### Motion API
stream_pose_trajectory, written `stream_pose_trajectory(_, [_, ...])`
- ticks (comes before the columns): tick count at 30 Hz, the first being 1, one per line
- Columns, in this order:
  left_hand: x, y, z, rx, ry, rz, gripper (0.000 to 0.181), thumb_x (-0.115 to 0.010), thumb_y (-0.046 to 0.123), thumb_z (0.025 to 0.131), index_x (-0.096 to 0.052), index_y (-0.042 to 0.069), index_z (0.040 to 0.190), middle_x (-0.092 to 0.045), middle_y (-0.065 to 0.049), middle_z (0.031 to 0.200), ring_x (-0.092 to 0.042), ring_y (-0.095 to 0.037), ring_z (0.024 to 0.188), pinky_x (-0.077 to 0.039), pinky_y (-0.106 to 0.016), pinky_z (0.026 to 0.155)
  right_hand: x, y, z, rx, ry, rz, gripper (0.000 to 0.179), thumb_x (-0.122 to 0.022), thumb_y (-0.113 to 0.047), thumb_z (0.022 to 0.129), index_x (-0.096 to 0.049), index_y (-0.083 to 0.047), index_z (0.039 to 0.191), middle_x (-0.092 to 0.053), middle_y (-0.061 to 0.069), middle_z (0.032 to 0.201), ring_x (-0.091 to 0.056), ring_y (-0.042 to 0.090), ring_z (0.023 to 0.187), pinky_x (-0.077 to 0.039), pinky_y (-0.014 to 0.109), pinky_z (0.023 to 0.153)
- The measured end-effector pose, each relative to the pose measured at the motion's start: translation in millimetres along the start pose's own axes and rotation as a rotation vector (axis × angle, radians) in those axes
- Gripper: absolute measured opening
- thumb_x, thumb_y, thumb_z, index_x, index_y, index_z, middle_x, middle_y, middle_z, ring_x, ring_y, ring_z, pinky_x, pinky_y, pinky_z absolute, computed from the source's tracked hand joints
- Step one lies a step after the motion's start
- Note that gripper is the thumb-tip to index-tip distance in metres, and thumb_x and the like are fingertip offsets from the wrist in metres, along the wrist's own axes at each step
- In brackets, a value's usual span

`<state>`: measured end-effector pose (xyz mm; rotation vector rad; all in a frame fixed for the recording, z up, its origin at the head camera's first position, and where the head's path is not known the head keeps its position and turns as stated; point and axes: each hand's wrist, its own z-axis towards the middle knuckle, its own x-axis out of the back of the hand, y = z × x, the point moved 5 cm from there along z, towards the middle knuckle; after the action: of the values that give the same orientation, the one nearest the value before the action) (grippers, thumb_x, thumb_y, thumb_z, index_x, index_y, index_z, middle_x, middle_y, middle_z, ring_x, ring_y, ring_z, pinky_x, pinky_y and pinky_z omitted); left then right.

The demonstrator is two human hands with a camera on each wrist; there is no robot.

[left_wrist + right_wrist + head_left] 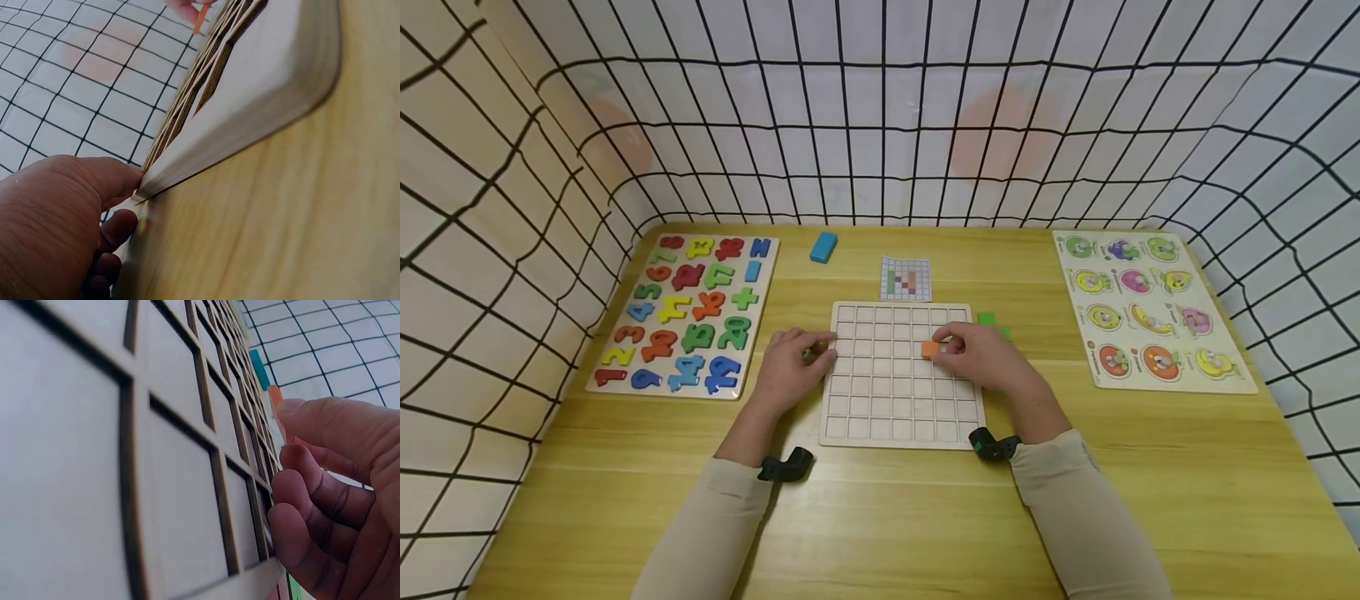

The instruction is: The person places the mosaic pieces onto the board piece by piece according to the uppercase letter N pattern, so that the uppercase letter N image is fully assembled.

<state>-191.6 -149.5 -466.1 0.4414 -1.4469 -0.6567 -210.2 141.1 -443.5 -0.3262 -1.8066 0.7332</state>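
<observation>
The wooden grid board (881, 387), with rows of square recesses, lies flat on the table between the hands. My left hand (793, 367) rests at its left edge, thumb and index fingertips against the rim and the other fingers bent; in the left wrist view the thumb (115, 178) meets the board's side (225, 140). Over the board's right half, my right hand (992, 358) pinches a small orange block (929, 349) between thumb and index finger. The right wrist view shows this orange block (275, 400) close to the grid, with the remaining fingers curled beneath it.
A printed pattern card (906, 279) lies behind the board. Green blocks (987, 318) are partly hidden by the right hand; a blue block (823, 247) lies at the back. A number puzzle (673, 317) is at left, a fruit puzzle (1150, 312) at right. Black netting (883, 125) surrounds the table.
</observation>
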Motion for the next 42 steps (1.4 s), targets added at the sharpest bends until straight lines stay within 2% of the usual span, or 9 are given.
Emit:
stream_pose_trajectory(7, [0.0,-0.1,-1.0,-0.003,0.001,-0.001,0.033,-0.071,0.026,0.096,-0.073,0.013,0.126,-0.072,-0.010,0.103,-0.051,-0.028,0.093,-0.035,-0.038,0.083,-7.6,-4.5,7.5,-0.025,-0.033,0.016,0.032,-0.070,-0.031,0.095,-0.070,-0.015,0.122,-0.065,0.002,0.089,-0.055,0.018,0.074,-0.044,0.029,0.067])
stream_pose_trajectory(12, [-0.8,-1.8,-0.7,-0.008,0.009,0.000,0.033,-0.071,0.027,0.096,-0.074,0.014,0.125,-0.072,-0.010,0.102,-0.051,-0.027,0.093,-0.035,-0.037,0.083,-9.2,-7.1,10.0,-0.040,-0.031,-0.025,0.031,-0.069,-0.033,0.095,-0.071,-0.017,0.122,-0.064,0.001,0.088,-0.054,0.018,0.072,-0.044,0.030,0.066])
stream_pose_trajectory(28, [-0.2,-1.9,-0.7,-0.003,0.009,-0.002,0.033,-0.071,0.027,0.096,-0.074,0.014,0.125,-0.071,-0.010,0.102,-0.051,-0.027,0.094,-0.035,-0.037,0.083,-12.3,-7.3,14.2,-0.020,-0.016,-0.074,0.031,-0.071,-0.030,0.094,-0.071,-0.016,0.121,-0.062,0.001,0.085,-0.053,0.018,0.071,-0.041,0.029,0.064])
stream_pose_trajectory(33, [-0.5,-1.7,-0.3,-0.005,0.009,0.004,0.033,-0.070,0.027,0.096,-0.074,0.014,0.126,-0.071,-0.009,0.102,-0.051,-0.027,0.094,-0.035,-0.037,0.083,-11.4,-6.4,13.3,-0.035,-0.021,-0.055,0.031,-0.073,-0.032,0.093,-0.071,-0.017,0.120,-0.062,0.001,0.087,-0.053,0.018,0.072,-0.042,0.029,0.064])
stream_pose_trajectory(37, [-0.9,-1.1,-0.2,-0.002,0.008,0.006,0.033,-0.070,0.027,0.096,-0.074,0.014,0.126,-0.071,-0.009,0.102,-0.051,-0.027,0.094,-0.035,-0.038,0.083,-8.8,-3.9,11.7,-0.057,-0.043,0.004,0.033,-0.072,-0.031,0.093,-0.070,-0.017,0.123,-0.063,0.004,0.092,-0.054,0.020,0.076,-0.044,0.030,0.067])
stream_pose_trajectory(42, [-1.3,-0.6,0.1,0.003,0.005,0.007,0.033,-0.070,0.027,0.096,-0.073,0.014,0.126,-0.071,-0.009,0.103,-0.051,-0.027,0.095,-0.035,-0.038,0.084,2.4,1.9,6.2,-0.070,-0.035,0.020,0.035,-0.069,-0.031,0.096,-0.066,-0.017,0.128,-0.065,0.004,0.097,-0.055,0.020,0.078,-0.045,0.031,0.068])
